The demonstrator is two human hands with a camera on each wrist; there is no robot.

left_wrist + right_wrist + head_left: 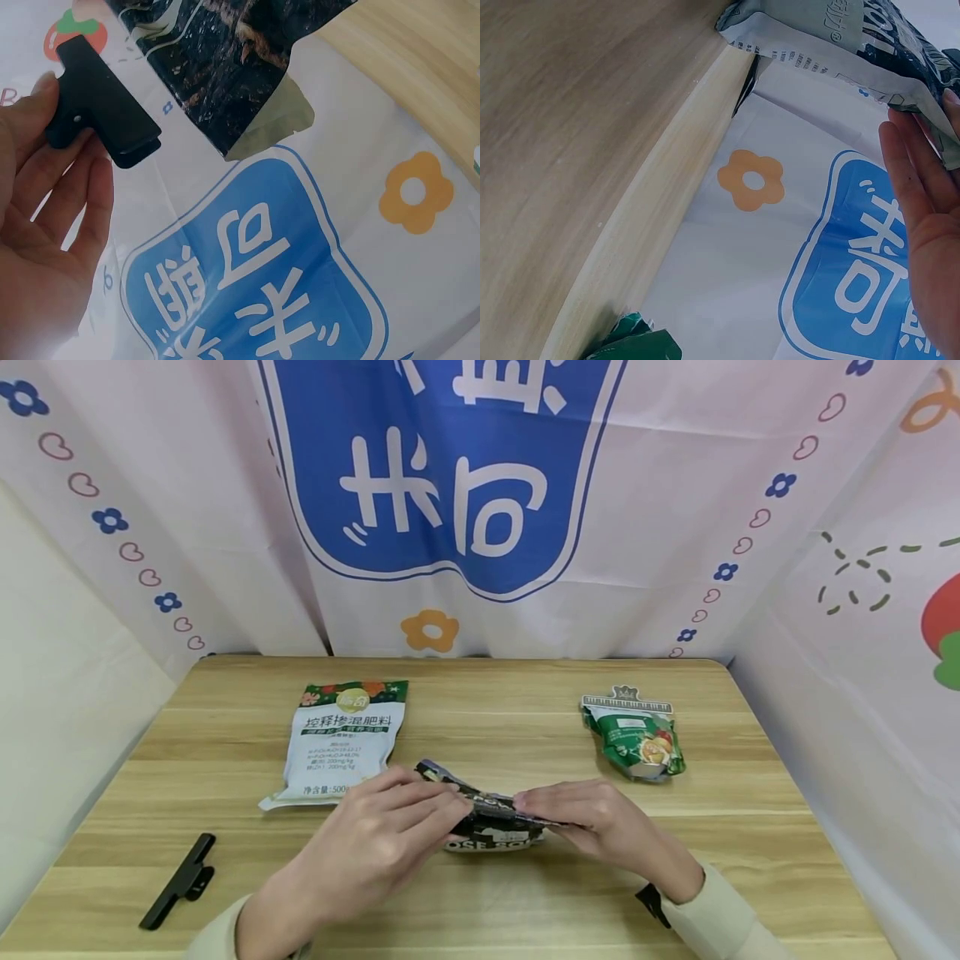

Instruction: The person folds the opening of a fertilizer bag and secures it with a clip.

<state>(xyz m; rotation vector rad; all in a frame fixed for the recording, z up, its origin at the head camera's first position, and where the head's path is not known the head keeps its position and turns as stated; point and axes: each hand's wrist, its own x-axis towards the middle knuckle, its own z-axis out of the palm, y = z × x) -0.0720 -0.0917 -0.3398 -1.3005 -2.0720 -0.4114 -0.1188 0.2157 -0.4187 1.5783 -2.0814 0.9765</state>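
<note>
Near the middle of the table stands a mostly black plastic bag with white lettering, its top edge folded over. My right hand pinches the right end of that top, the fingers behind the bag in the right wrist view. At the other end is my left hand, back of the hand to the head camera. The left wrist view shows it holding a black sealing clip between thumb and fingers, beside the bag's corner. In the head view the fingers hide this clip.
A white fertilizer bag lies at the back left. Back right is a green pouch with a pale clip across its top. Another black clip lies at the front left. Printed cloth hangs behind the table.
</note>
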